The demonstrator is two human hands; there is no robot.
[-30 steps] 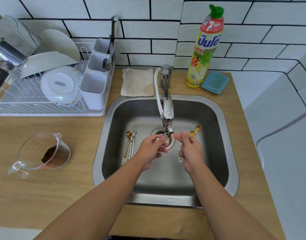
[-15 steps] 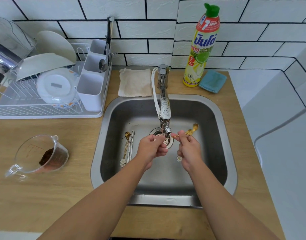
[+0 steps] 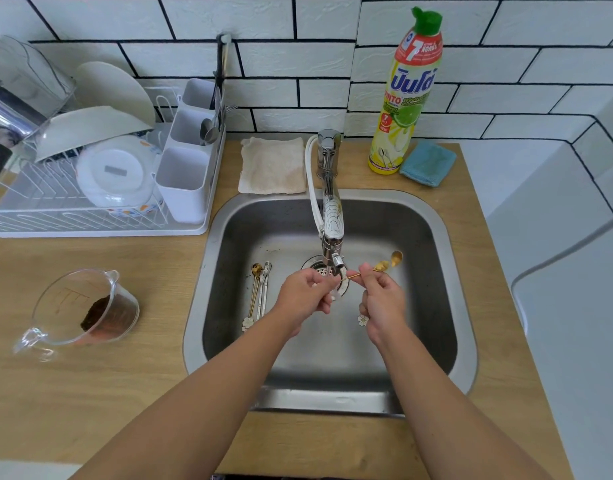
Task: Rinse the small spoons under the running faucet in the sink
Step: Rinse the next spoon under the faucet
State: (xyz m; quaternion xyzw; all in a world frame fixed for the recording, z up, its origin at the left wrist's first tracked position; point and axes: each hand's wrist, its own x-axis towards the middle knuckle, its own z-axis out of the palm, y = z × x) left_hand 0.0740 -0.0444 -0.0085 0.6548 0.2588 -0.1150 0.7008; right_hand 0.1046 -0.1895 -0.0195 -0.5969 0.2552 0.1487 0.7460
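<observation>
Over the drain of the steel sink [image 3: 447, 258], both hands meet just below the faucet [image 3: 332, 220] outlet. My right hand [image 3: 383, 301] pinches small gold spoons [image 3: 388, 263], their bowls pointing up and right; a white flower handle end [image 3: 363, 319] hangs below the palm. One thin gold stem runs left towards my left hand [image 3: 306, 294], whose fingers are closed around its white flower end under the spout. Several more small spoons [image 3: 260, 292] lie side by side on the sink floor to the left. I cannot make out the water stream.
A white dish rack [image 3: 90, 223] with plates and a cutlery holder stands at the back left. A measuring cup [image 3: 86, 306] with brown residue sits on the wooden counter. A beige cloth [image 3: 272, 166], a dish soap bottle [image 3: 407, 98] and a blue sponge [image 3: 428, 162] are behind the sink.
Both hands stay under the spout with the spoons; only small shifts of the fingers and of the view.
</observation>
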